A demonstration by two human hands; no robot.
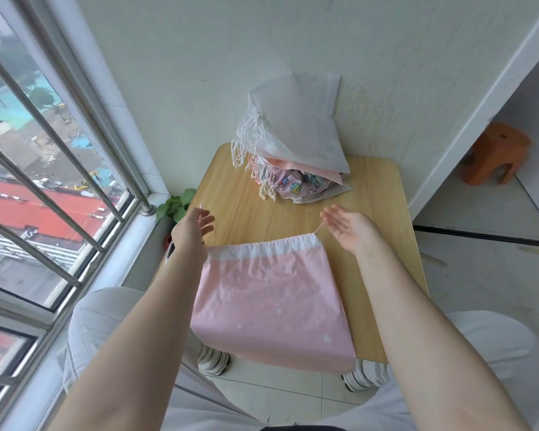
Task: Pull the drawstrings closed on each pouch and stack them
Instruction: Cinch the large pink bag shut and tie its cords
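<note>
The pouch [274, 303] at the counter's near edge is pale pink with faint white spots and a gathered white top band. The counter [377, 194] is light wood grain. In the stack [290, 157] at its far edge, white pouches [299, 126] top a pink one [293, 181] printed with coloured cartoon figures. An orange stool [495, 154] stands on the pale floor tiles.

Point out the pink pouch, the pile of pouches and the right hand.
pink pouch [271, 300], head view, middle of its pink body.
pile of pouches [296, 132], head view, top white pouch.
right hand [350, 230], head view, open palm.
</note>
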